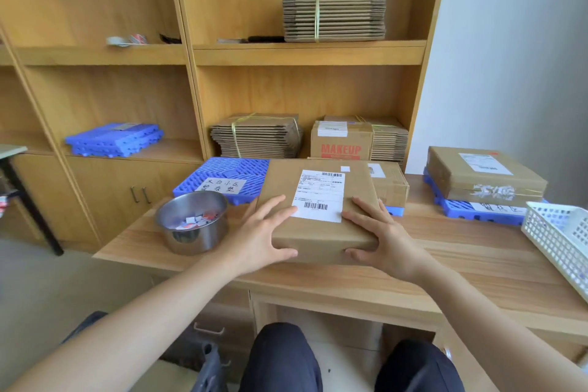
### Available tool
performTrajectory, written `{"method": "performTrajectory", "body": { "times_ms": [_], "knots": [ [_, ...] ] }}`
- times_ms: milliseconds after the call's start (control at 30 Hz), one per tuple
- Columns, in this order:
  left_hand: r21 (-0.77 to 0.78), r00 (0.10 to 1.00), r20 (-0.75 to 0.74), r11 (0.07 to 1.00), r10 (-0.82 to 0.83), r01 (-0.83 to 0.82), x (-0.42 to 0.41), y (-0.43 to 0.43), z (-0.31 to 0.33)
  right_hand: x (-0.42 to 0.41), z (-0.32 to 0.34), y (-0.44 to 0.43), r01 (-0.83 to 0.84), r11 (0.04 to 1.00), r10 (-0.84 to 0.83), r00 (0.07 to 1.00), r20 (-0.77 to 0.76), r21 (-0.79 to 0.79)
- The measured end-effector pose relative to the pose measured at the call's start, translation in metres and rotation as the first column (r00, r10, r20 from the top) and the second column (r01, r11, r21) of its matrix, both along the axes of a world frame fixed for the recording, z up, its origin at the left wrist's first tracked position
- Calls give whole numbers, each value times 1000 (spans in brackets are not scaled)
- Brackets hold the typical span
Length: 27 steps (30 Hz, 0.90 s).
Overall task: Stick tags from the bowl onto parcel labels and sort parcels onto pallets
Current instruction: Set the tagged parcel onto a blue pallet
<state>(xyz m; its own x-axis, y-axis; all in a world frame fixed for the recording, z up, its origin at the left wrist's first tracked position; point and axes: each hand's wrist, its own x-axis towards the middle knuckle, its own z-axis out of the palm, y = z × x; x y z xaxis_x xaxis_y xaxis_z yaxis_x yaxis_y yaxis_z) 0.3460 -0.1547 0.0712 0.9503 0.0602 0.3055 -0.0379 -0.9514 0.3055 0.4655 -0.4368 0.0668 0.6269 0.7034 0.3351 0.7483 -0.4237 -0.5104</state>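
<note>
Shiny steel bowl [192,221]; matt cardboard parcel [318,210]; wood-grain desk [445,251].

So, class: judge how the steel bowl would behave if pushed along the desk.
The steel bowl probably slides easily: smooth metal on the smooth desk. Wide and low, it seems unlikely to tip. Holding only paper tags, it is likely light.
</note>
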Motion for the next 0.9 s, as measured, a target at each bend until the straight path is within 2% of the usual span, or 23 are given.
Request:
{"method": "performTrajectory", "body": {
  "times_ms": [200,433,767,900],
  "knots": [
    [46,997,59,997,56,-59,17,66,45,32,46,71,-66,997,60,992,109,48],
    [119,992,65,987,104,-111,68,154,78,95,71,174,-93,994,86,988,127,54],
    [59,993,-9,991,118,-117,137,295,41,172,37,316,-142,989,141,990,20,38],
    [11,990,-91,994,106,-105,161,335,26,194,15,355,-147,989,148,988,-43,30]
  ]
}}
